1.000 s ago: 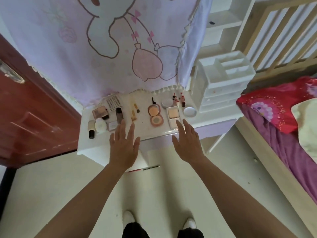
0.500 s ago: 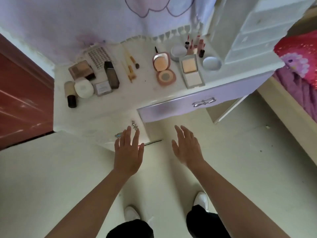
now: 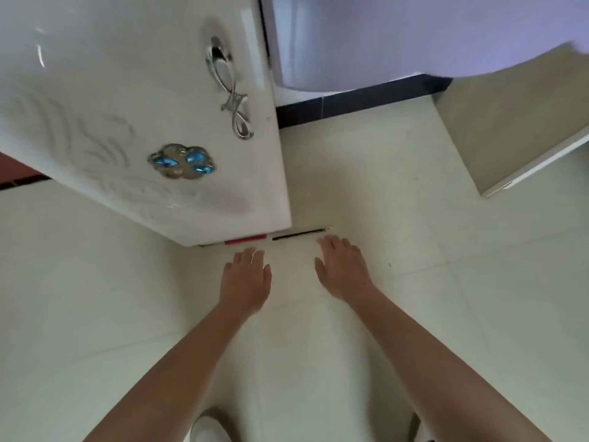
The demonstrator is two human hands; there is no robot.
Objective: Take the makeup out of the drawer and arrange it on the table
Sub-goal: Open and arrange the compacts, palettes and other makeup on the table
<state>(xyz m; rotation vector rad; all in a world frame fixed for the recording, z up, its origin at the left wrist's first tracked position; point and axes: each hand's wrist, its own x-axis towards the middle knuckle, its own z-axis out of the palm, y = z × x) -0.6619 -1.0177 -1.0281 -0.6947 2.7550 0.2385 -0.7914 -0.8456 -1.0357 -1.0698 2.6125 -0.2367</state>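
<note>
Head view: a white cabinet door (image 3: 143, 122) fills 10 o'clock. At its lower edge a red pencil (image 3: 245, 240) lies on the floor (image 3: 430, 314), with the left hand (image 3: 247, 279) just at its 6 o'clock. A black pencil (image 3: 299, 234) lies beside it, and the right hand (image 3: 342, 269) is near its tip. Both hands' fingers are straight, close together and empty.

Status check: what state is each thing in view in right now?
cabinet door: looks closed
red pencil: flat on floor, below cabinet door
black pencil: flat on floor, not gripped
left hand: open, empty, near red pencil
right hand: open, empty, fingertips by black pencil
</note>
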